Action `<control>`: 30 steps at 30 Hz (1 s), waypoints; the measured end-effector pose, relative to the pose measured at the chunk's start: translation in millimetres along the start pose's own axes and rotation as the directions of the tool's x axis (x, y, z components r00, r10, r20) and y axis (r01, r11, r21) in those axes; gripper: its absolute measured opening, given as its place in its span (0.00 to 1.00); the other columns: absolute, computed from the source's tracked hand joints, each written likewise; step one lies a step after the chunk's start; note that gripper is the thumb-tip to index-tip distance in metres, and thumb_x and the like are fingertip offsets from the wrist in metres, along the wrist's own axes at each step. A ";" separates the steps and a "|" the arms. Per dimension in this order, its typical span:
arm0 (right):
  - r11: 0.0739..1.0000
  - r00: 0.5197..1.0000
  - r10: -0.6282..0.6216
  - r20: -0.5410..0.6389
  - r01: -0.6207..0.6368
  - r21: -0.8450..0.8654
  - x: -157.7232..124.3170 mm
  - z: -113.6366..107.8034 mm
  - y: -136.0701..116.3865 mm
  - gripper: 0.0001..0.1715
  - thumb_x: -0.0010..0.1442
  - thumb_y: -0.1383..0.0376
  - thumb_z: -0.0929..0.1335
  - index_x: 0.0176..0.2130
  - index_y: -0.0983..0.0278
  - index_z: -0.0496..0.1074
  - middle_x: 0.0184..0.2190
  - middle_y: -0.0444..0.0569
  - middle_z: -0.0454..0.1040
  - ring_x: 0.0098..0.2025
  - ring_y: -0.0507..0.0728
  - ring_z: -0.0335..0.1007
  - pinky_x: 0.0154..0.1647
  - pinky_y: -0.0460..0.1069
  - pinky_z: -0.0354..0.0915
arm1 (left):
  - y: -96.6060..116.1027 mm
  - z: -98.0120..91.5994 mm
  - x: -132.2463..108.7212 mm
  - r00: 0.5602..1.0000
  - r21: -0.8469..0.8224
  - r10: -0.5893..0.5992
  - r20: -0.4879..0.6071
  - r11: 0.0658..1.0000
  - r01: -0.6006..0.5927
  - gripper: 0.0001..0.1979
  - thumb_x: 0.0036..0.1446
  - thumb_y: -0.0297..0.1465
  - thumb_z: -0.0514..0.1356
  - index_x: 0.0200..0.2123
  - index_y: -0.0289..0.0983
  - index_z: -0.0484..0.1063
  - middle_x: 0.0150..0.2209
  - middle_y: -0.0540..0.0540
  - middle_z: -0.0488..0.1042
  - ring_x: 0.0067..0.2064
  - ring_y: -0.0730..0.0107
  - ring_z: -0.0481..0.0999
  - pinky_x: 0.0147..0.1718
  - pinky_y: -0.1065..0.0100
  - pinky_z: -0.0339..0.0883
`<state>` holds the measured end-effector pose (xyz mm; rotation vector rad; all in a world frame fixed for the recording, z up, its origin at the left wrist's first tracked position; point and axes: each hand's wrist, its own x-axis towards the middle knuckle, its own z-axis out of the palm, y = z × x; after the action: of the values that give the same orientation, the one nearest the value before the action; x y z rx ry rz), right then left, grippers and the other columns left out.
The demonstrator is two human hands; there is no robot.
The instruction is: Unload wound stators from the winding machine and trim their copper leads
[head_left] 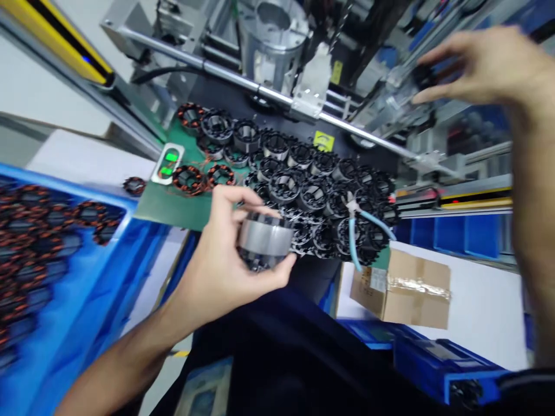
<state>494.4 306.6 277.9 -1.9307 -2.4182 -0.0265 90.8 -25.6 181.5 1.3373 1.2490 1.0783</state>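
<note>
My left hand (225,260) is closed round a grey metal stator core (264,238), holding it just in front of a heap of several black stator cores (312,190) on the dark work surface. My right hand (489,66) is raised at the upper right, reaching into the machine; its fingers are pinched on a small dark part (422,75) that is blurred. Several stators with copper windings (191,176) lie on the green mat behind my left hand.
A blue crate (104,271) with several wound stators stands at the left. Blue-handled pliers (355,222) lie on the heap. A taped cardboard box (403,289) sits at the right. A steel rail (277,95) and grey machine parts fill the back.
</note>
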 end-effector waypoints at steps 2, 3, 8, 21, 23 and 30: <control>0.994 0.990 -0.017 0.143 0.032 -0.104 2.0 -11.0 -8.4 0.50 0.46 0.52 0.85 0.66 0.60 0.83 0.56 0.55 0.90 0.61 0.65 0.87 0.65 0.59 0.73 | -3.0 -2.2 -0.6 1.000 0.026 -0.011 -0.001 1.000 0.011 0.35 0.54 0.38 0.80 0.55 0.46 0.60 0.52 0.44 0.84 0.49 0.56 0.89 0.43 0.62 0.84; 0.991 0.982 -0.022 0.188 0.047 -0.125 3.4 -14.6 -11.3 0.50 0.47 0.51 0.85 0.66 0.59 0.83 0.56 0.54 0.89 0.60 0.64 0.87 0.65 0.59 0.74 | -3.9 -3.3 -1.3 1.000 0.037 -0.011 -0.012 0.999 0.012 0.34 0.54 0.38 0.79 0.54 0.45 0.61 0.53 0.43 0.85 0.50 0.55 0.89 0.43 0.61 0.84; 0.982 0.975 -0.140 0.175 0.159 -0.103 -13.9 -1.2 -17.7 0.42 0.66 0.58 0.81 0.74 0.64 0.75 0.70 0.63 0.81 0.73 0.68 0.78 0.77 0.65 0.66 | -7.0 -8.7 -9.8 0.996 0.018 -0.028 -0.082 0.999 0.030 0.34 0.52 0.36 0.79 0.55 0.45 0.64 0.58 0.41 0.84 0.57 0.48 0.88 0.51 0.56 0.84; 0.975 0.977 -0.179 0.120 0.161 0.151 -48.2 45.7 -29.1 0.57 0.66 0.53 0.75 0.80 0.79 0.59 0.84 0.80 0.51 0.87 0.79 0.47 0.86 0.76 0.44 | 3.5 -4.5 -12.4 0.959 0.183 0.228 -0.167 0.963 -0.197 0.31 0.56 0.33 0.75 0.59 0.42 0.67 0.56 0.46 0.67 0.60 0.58 0.74 0.60 0.59 0.73; 0.948 0.968 -0.246 0.049 0.230 0.219 -53.5 20.4 -58.7 0.49 0.70 0.48 0.73 0.78 0.69 0.65 0.82 0.72 0.61 0.84 0.75 0.56 0.86 0.75 0.47 | 7.5 -2.2 -17.4 0.962 0.190 0.219 -0.161 0.964 -0.188 0.33 0.54 0.34 0.77 0.59 0.41 0.67 0.56 0.44 0.68 0.59 0.55 0.74 0.55 0.59 0.75; 0.368 0.595 -0.758 0.266 0.055 0.928 -148.8 -1.7 -217.8 0.35 0.74 0.48 0.75 0.73 0.52 0.74 0.59 0.52 0.85 0.57 0.61 0.85 0.60 0.58 0.80 | 20.2 -3.5 -24.3 0.966 0.120 0.182 -0.184 0.980 -0.161 0.33 0.52 0.35 0.77 0.58 0.40 0.66 0.54 0.41 0.69 0.55 0.53 0.77 0.48 0.58 0.79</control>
<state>314.9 113.3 276.1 -0.7453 -2.3410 1.8191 88.0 -49.5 202.3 1.4684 1.3669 1.3066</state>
